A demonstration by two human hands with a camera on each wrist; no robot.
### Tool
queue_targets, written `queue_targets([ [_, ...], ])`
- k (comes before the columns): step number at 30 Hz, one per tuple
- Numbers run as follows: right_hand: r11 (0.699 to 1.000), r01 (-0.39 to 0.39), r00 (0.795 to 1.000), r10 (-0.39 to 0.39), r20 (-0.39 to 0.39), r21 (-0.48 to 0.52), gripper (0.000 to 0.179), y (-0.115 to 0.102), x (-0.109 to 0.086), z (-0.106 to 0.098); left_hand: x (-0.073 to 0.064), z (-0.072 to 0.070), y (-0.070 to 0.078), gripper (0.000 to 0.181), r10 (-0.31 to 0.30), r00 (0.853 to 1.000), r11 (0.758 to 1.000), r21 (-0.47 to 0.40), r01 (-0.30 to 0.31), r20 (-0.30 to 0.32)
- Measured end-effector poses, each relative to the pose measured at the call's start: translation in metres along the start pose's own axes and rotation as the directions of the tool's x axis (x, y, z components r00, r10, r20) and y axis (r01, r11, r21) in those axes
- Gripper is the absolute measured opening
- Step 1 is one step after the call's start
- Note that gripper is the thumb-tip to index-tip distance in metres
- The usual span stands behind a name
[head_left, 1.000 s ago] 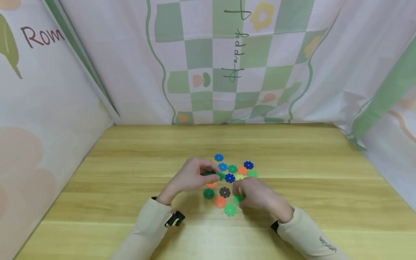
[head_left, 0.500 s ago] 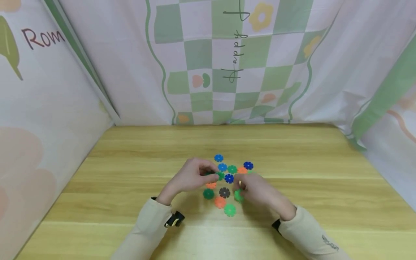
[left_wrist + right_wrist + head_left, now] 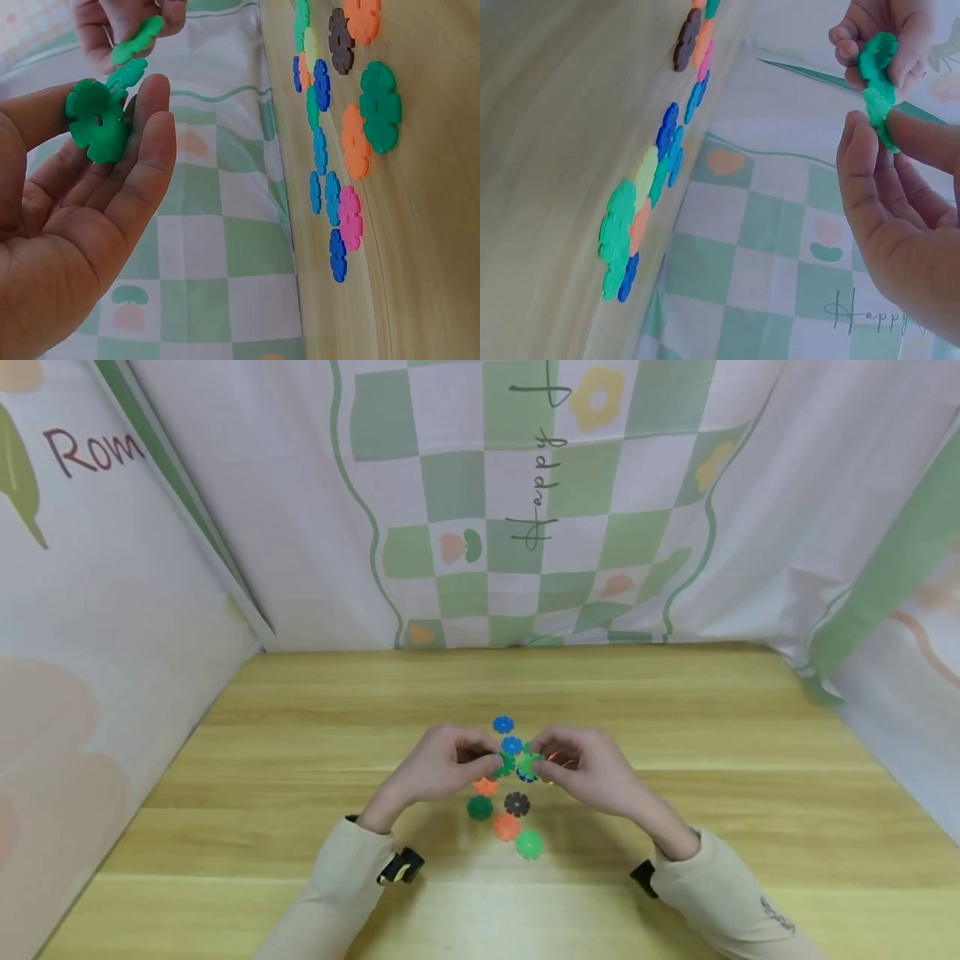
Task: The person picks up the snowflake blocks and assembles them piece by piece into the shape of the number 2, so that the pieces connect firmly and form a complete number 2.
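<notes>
In the head view my left hand (image 3: 450,768) and right hand (image 3: 592,770) are close together above the table. My left hand pinches a dark green notched flower-shaped disc (image 3: 109,142). A second green disc (image 3: 127,73) stands joined to its edge at an angle. Between thumb and fingers my right hand holds a light green notched disc (image 3: 139,41), edge-on in the left wrist view. In the right wrist view this light green disc (image 3: 880,120) overlaps the green pieces; whether they touch I cannot tell.
Several loose discs lie flat on the wooden table (image 3: 300,710), among them a brown disc (image 3: 517,804), an orange disc (image 3: 506,827), a light green disc (image 3: 529,844) and a blue disc (image 3: 503,724). A pink disc (image 3: 350,217) shows too. Patterned curtains (image 3: 510,485) surround the table.
My right hand has picked up a light green disc from the right of the brown one and brought it up and left to the left hand's pieces. The left hand has stayed nearly still.
</notes>
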State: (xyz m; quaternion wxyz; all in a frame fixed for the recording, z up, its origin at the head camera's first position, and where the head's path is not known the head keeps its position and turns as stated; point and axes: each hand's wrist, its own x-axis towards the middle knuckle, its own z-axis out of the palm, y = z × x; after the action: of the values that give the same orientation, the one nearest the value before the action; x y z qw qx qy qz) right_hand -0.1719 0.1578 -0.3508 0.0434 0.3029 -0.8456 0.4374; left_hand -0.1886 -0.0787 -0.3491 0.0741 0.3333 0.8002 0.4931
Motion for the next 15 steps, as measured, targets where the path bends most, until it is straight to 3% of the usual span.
queue_targets([
  [15,0.998,0.059,0.994,-0.057,-0.088,0.025,0.013,-0.0014,0.0010,0.0049,-0.0013,-0.0020,0.0048,0.012,-0.004,1.000,1.000,-0.009,0.004,0.010],
])
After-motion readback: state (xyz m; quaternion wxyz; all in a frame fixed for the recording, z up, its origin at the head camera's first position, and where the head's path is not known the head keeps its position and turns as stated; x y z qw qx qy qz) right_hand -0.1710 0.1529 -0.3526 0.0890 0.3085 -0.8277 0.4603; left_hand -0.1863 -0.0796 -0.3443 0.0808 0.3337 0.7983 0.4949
